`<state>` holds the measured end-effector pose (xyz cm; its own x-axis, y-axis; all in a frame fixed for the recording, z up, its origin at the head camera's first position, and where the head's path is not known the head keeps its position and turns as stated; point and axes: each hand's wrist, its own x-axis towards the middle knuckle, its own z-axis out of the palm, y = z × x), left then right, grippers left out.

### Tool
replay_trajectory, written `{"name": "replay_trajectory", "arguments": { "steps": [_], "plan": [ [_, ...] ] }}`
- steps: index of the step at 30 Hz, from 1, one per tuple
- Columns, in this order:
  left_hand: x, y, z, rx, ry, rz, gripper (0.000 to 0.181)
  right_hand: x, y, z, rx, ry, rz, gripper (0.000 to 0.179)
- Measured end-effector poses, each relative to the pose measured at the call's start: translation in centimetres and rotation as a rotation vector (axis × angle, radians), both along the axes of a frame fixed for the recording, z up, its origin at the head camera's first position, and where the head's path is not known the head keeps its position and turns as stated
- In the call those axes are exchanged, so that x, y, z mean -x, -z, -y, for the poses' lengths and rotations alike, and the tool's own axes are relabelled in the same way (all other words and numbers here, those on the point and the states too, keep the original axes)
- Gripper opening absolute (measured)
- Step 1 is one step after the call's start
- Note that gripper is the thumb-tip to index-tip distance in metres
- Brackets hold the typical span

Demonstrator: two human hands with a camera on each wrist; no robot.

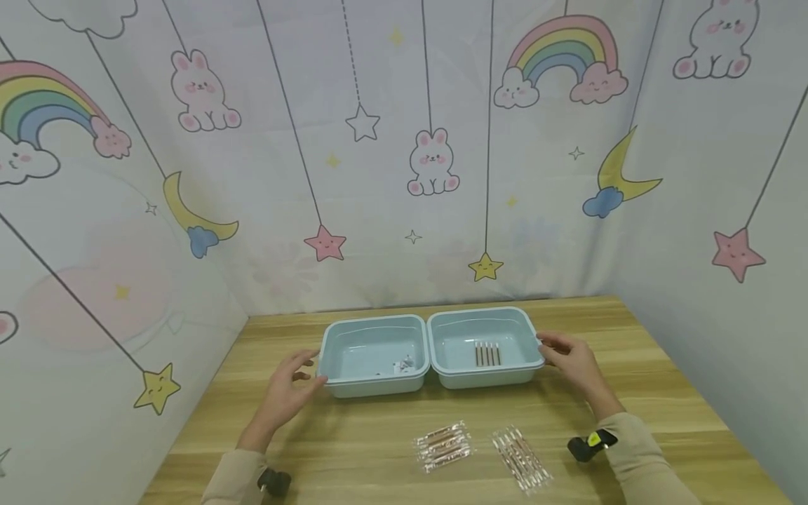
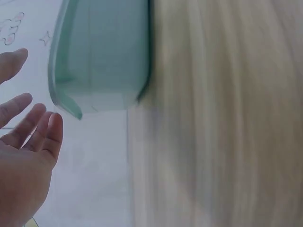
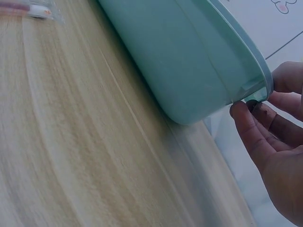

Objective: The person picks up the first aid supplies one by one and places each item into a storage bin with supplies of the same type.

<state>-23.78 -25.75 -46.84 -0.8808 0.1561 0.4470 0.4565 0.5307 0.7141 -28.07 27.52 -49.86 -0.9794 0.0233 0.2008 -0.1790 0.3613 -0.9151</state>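
Two pale blue plastic bins stand side by side on the table, their near rims touching or nearly so. My left hand (image 1: 287, 394) is at the outer end of the left bin (image 1: 372, 388), fingers spread and relaxed; the left wrist view shows fingertips just off its rim. At the outer end of the right bin (image 1: 486, 379), my right hand (image 1: 574, 363) pinches the rim, thumb and fingers on either side. Several brown sticks with white ends (image 1: 487, 354) lie in a row in the right bin. A small crumpled white-and-dark bit (image 1: 404, 364) lies in the left one.
In front of the bins lie two clear-wrapped packs of brown, white-ended sticks, a left pack (image 1: 443, 447) and a right pack (image 1: 521, 459). The wood-grain table (image 1: 353, 456) meets a patterned cloth backdrop (image 1: 379, 280) behind the bins, with more cloth at both sides.
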Motion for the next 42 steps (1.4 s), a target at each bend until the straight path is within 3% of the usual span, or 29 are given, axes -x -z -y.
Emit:
{"name": "replay_trajectory", "arguments": {
  "steps": [5, 9, 12, 17, 21, 24, 29, 33, 37, 42],
  "plan": [
    [1.0, 0.9, -0.3, -0.012, 0.031, -0.037, 0.042, 0.1, 0.0, 0.0, -0.007, -0.005, -0.008, 0.041],
    [1.0, 1.0, -1.0, -0.014, 0.057, -0.036, 0.040, 0.1, -0.2, 0.0, 0.001, -0.008, -0.005, 0.042],
    [0.4, 0.4, -1.9, -0.016, 0.070, -0.008, 0.038, 0.1, -0.3, 0.1, 0.016, -0.014, 0.004, 0.042],
    [-0.4, -0.3, -3.3, -0.005, 0.102, -0.025, 0.032, 0.1, -0.2, 0.1, 0.008, -0.013, 0.003, 0.042],
    [-1.8, -2.0, -4.8, 0.001, 0.147, -0.030, 0.031, 0.0, -0.3, 0.1, 0.008, -0.017, -0.001, 0.042],
    [-2.2, -2.4, -5.5, -0.003, 0.189, -0.036, 0.030, 0.0, -0.3, 0.1, -0.003, -0.015, -0.003, 0.041],
    [-2.0, -1.5, -6.4, -0.014, 0.279, -0.088, 0.032, 0.0, -0.3, 0.1, -0.017, -0.010, 0.002, 0.042],
    [-1.2, 0.0, -7.0, 0.028, 0.304, -0.114, 0.033, 0.1, -0.2, 0.1, -0.009, -0.011, -0.003, 0.041],
    [-0.7, 1.0, -7.3, 0.043, 0.309, -0.102, 0.033, 0.1, -0.1, 0.1, 0.001, -0.011, -0.011, 0.040],
    [-0.9, 1.7, -7.9, 0.034, 0.330, -0.073, 0.031, -0.2, -0.3, 0.3, 0.027, -0.022, -0.010, 0.039]
  ]
}}
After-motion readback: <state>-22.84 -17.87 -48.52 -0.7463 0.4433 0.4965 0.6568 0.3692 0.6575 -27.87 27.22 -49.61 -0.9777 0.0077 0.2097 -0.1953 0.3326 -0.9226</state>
